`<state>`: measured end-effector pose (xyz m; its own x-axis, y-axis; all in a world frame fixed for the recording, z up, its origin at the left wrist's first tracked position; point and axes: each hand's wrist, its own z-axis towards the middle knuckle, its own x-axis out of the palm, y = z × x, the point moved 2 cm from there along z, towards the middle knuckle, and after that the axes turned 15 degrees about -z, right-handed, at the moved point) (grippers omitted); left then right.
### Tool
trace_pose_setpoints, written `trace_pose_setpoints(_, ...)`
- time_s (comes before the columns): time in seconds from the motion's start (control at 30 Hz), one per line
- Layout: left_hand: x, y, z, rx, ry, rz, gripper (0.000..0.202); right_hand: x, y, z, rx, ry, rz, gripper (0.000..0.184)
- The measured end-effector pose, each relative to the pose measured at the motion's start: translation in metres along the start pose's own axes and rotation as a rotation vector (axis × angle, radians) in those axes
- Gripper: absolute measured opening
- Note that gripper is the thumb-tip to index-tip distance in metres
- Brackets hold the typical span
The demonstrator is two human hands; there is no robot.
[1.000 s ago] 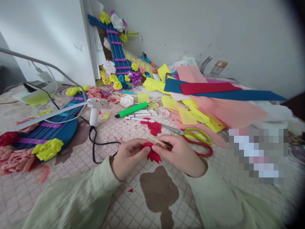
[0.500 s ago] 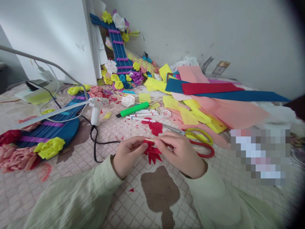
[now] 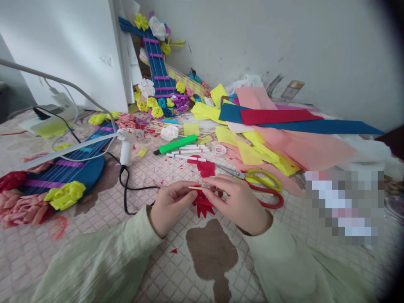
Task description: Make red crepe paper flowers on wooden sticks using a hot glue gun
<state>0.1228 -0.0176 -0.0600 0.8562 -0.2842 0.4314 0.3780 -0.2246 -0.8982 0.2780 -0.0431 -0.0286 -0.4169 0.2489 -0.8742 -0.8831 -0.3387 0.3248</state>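
Close together over the tiled-pattern table cover, my left hand (image 3: 172,207) and my right hand (image 3: 240,203) are both closed in a pinch. Between them hangs a piece of red crepe paper (image 3: 204,208) with pointed, fringe-like cuts along its lower edge. A thin wooden stick (image 3: 196,188) lies level across the paper's top edge, its left end showing near my left fingertips. My left thumb and fingers grip the red paper's left side. My right fingers press the stick and paper together, hiding part of both. Just beyond are scissors (image 3: 267,176) with yellow and red handles.
A white glue gun (image 3: 127,148) with a black cord stands at left, near a blue paper guitar (image 3: 90,168) with crepe flowers. Ahead lie a green marker (image 3: 178,144), thin pens and a tape roll (image 3: 219,150). Crepe sheets (image 3: 303,147) pile up at right.
The stick now shows more clearly, with its left end further left over the red paper. My right fingers have shifted slightly along it; my left hand has barely moved.
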Motion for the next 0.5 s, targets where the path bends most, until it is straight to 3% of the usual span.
trace_pose_setpoints(0.5, -0.0016, 0.0008, 0.0002, 0.015, 0.031, 0.052, 0.017, 0.0020, -0.0011, -0.0002, -0.129, -0.064, 0.083, 0.020)
